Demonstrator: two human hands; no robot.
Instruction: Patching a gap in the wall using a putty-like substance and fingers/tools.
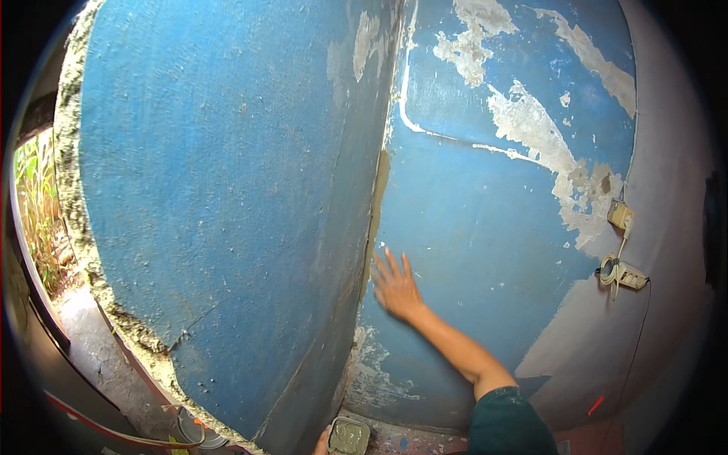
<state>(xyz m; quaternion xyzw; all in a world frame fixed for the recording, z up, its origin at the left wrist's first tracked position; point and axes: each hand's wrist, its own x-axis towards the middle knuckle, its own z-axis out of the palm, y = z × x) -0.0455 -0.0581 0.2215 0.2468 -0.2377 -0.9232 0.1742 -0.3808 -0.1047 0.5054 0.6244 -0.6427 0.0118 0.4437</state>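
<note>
Brownish paste (381,180) coats the mid-left edge of the right-side blue wall (470,212); higher up looks uncoated. The right hand (397,291), fingers spread, is beside it; the left hand (321,443), grip unclear, touches a paste tub (367,434) below.

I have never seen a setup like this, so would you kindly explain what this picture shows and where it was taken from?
There is no machine here, only a person's two bare hands, seen from a camera worn on the head. The right hand, fingers spread, is at the peeling blue painted wall, beside a grey-brown strip along the corner. At the lower edge, the left hand, mostly out of view, holds a small pale-rimmed square container of wet grey-green paste. Farther right is an off-white power strip.
</note>
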